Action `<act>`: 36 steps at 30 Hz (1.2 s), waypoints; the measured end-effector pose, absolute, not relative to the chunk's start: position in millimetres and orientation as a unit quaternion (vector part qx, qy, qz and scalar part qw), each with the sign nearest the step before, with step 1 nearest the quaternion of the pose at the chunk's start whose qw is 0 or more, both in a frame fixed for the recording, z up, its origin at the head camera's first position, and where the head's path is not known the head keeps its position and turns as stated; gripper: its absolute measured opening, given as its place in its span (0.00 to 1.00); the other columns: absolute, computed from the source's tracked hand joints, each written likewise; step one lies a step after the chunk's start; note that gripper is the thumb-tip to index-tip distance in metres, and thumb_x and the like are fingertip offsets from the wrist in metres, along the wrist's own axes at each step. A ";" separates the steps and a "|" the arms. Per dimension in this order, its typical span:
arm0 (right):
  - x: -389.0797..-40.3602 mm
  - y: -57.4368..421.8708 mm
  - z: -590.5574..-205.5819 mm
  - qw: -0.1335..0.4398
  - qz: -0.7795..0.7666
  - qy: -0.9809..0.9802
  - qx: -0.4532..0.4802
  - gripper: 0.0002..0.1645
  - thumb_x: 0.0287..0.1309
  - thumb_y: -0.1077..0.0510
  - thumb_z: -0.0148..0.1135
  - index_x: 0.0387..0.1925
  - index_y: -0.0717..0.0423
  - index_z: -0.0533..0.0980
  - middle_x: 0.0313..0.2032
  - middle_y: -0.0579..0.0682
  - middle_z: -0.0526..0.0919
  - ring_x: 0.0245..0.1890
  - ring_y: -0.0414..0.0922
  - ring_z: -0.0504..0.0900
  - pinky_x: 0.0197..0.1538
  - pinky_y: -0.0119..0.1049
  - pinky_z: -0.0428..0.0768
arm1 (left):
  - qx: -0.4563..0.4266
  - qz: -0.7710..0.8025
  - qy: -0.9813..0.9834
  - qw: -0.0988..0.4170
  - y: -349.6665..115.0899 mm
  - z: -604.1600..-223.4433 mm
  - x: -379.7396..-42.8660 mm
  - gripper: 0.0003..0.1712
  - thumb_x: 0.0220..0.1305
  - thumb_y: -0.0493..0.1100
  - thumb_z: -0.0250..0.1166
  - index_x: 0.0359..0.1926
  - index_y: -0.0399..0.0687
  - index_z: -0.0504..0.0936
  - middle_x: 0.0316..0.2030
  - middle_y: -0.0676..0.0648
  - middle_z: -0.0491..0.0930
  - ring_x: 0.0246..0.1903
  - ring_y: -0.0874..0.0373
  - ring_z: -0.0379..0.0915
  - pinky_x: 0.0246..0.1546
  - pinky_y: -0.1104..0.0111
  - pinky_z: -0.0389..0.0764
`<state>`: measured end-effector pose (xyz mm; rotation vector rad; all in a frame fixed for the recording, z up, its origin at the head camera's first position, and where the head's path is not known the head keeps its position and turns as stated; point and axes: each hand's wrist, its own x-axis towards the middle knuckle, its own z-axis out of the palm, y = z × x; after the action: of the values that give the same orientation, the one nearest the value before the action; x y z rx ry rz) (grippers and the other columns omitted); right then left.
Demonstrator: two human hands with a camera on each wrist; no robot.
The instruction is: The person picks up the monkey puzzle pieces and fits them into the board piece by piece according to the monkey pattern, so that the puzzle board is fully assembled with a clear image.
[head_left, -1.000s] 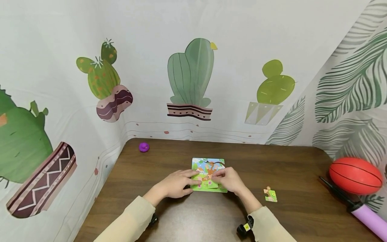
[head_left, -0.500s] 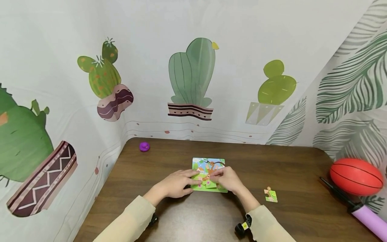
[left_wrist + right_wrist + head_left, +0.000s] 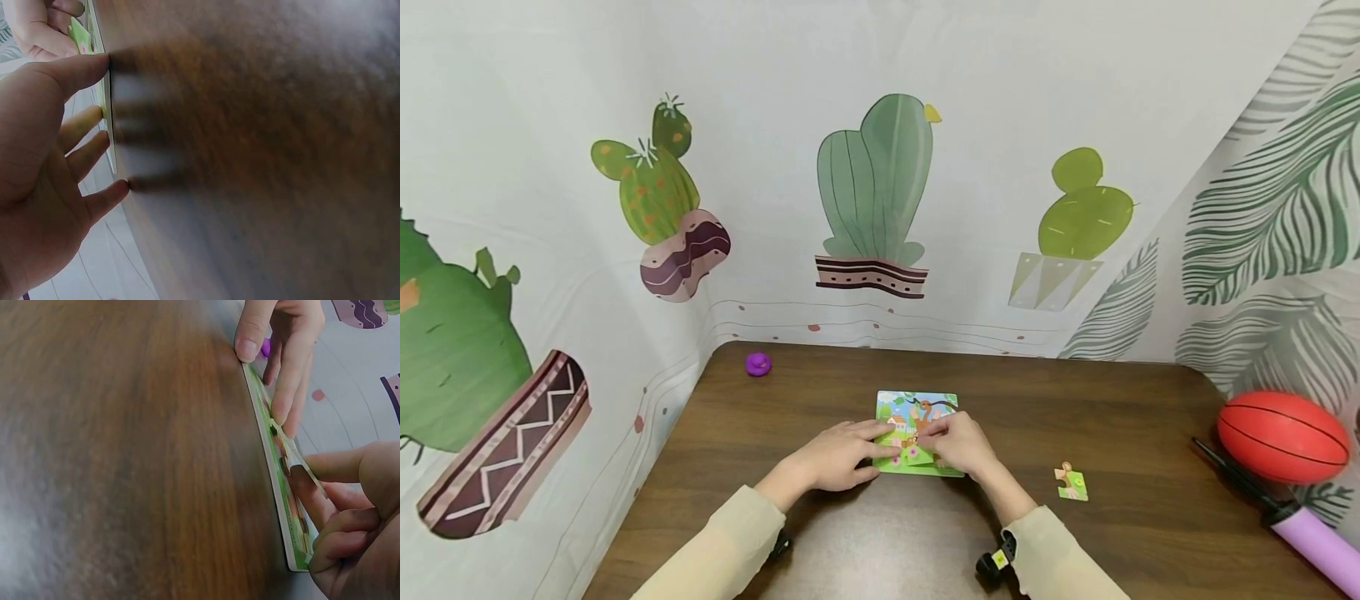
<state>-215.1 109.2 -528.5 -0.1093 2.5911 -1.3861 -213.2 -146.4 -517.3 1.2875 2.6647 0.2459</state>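
Note:
A jigsaw puzzle board (image 3: pixel 917 398) with a cartoon animal scene lies flat near the middle of the table. My left hand (image 3: pixel 841 456) rests at its left side, fingers extended onto the picture; in the left wrist view the thumb (image 3: pixel 87 72) touches the near edge. With thumb and fingers my right hand (image 3: pixel 966 443) pinches a green puzzle piece (image 3: pixel 919 457) over the lower part of the board. The right wrist view shows that piece (image 3: pixel 306 467) tilted, one side raised off the board. Another puzzle piece (image 3: pixel 1075 483) lies on the table to the right.
A purple rubber duck (image 3: pixel 757 364) sits at the table's back left. On the right are a red ball (image 3: pixel 1282 437) and a pump (image 3: pixel 1315 537) with a lilac body. A cactus-printed cloth (image 3: pixel 977 167) hangs behind the brown table (image 3: pixel 1022 392).
My right hand has shifted slightly left across the board, and the pinched puzzle piece has moved and turned a little with it. The left hand has stayed in place.

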 end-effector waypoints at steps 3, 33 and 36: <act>-215.5 107.5 -528.1 0.091 -0.455 0.885 -0.035 0.02 0.57 0.57 0.77 0.31 0.51 0.90 0.30 0.43 0.88 0.25 0.39 0.82 0.30 0.36 0.79 | 0.435 0.080 0.893 0.082 -146.1 -517.6 -213.4 0.28 0.76 0.50 0.62 0.74 0.67 0.74 0.78 0.48 0.61 0.76 0.47 0.56 0.69 0.42 0.65; -201.9 136.1 -526.4 0.091 -0.427 0.897 -0.063 0.05 0.61 0.53 0.75 0.32 0.49 0.89 0.26 0.41 0.86 0.27 0.40 0.80 0.28 0.37 0.77 | 0.426 0.071 0.898 0.084 -144.8 -516.6 -212.5 0.27 0.76 0.52 0.63 0.73 0.69 0.75 0.78 0.49 0.61 0.77 0.49 0.55 0.69 0.41 0.65; -201.9 137.0 -526.9 0.083 -0.417 0.901 -0.086 0.05 0.62 0.53 0.74 0.32 0.48 0.89 0.26 0.39 0.86 0.26 0.39 0.80 0.30 0.37 0.77 | 0.424 0.075 0.899 0.082 -144.2 -516.5 -212.2 0.26 0.76 0.51 0.63 0.72 0.69 0.76 0.78 0.49 0.61 0.76 0.49 0.56 0.68 0.41 0.66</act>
<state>-201.9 137.0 -526.9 -0.2564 2.6902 -1.2443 -212.2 -144.2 -516.5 1.2654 2.6851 0.2243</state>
